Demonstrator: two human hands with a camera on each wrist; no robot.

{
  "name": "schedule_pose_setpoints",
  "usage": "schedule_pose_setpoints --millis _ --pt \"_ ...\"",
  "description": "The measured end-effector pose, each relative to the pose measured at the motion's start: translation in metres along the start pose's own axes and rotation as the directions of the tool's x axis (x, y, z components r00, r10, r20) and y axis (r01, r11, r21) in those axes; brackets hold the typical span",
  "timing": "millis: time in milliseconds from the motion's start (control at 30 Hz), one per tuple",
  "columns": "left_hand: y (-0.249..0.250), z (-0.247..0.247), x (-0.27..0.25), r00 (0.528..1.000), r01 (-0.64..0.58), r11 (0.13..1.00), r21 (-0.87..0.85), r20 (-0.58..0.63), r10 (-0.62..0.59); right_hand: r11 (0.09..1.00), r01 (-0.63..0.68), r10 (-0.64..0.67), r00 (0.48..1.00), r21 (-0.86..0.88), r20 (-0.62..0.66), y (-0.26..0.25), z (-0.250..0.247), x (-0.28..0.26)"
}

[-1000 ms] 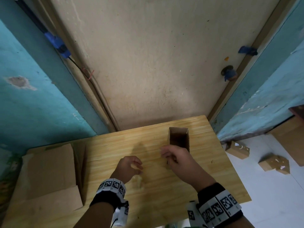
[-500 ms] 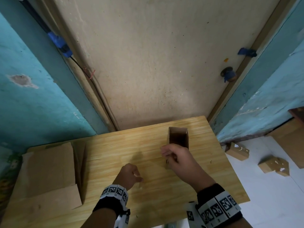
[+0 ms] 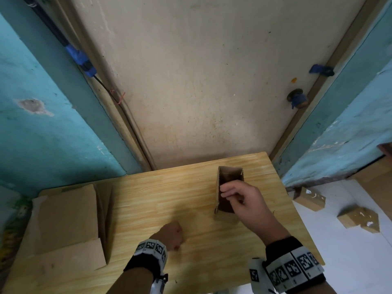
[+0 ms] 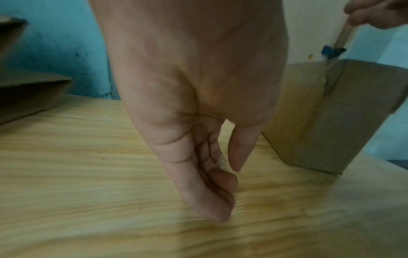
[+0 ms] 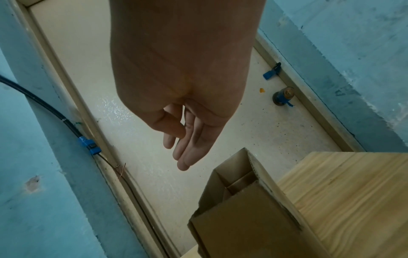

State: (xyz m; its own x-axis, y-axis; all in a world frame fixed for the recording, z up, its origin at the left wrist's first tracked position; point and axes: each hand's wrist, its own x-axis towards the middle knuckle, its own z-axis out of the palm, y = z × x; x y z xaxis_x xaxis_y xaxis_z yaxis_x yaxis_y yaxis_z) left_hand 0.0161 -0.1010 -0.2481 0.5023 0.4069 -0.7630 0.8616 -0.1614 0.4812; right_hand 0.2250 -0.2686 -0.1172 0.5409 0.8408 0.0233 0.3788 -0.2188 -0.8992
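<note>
Right hand (image 3: 239, 200) fingers relaxed over open corrugated cardboard box (image 3: 230, 177); left hand (image 3: 171, 234) curled, contents unclear.

Door (image 3: 212, 81): cream, scuffed and speckled. Walls (image 3: 42, 134): teal with flaking paint, on both sides of the door. Black cable (image 5: 65, 121) with blue clip (image 3: 79, 58): runs down the door's left frame. Knob (image 3: 297, 98), wrapped in blue tape: near the door's right edge. Worktop (image 3: 169, 198): light wood grain, set against the door's foot. Floor (image 3: 350, 262): white, right of the door, carrying two small cardboard boxes (image 3: 309, 200).
</note>
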Motion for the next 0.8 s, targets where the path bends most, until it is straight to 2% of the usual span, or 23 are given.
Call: schedule_pose_setpoints --millis 167,233,333,467,633,800 --pt "-0.002 0.004 0.000 0.979 0.064 0.987 -0.145 -0.182 -0.091 0.999 -0.038 0.039 0.999 0.030 -0.015 0.001 0.000 0.000" --pt "-0.001 0.006 -0.004 0.980 0.075 0.979 -0.192 -0.166 -0.107 0.998 -0.063 0.064 0.998 0.031 -0.005 0.001 0.000 -0.001" --pt "-0.006 0.004 -0.001 0.972 0.098 0.982 -0.161 -0.197 -0.129 0.995 -0.093 0.093 0.996 0.025 -0.006 0.004 -0.001 -0.004" --pt "-0.006 -0.005 -0.001 0.947 0.085 0.991 0.104 -0.319 -0.047 0.994 -0.103 0.103 0.995 0.020 -0.015 0.007 -0.004 -0.006" --pt "0.013 -0.019 -0.004 0.948 0.062 0.994 0.095 -0.317 -0.028 0.998 -0.020 0.010 0.986 -0.058 -0.164 0.010 -0.009 0.001" --pt "0.028 -0.030 -0.004 0.948 0.084 0.983 0.161 -0.318 -0.029 0.986 -0.073 0.034 0.969 -0.152 -0.244 0.021 -0.011 0.012"
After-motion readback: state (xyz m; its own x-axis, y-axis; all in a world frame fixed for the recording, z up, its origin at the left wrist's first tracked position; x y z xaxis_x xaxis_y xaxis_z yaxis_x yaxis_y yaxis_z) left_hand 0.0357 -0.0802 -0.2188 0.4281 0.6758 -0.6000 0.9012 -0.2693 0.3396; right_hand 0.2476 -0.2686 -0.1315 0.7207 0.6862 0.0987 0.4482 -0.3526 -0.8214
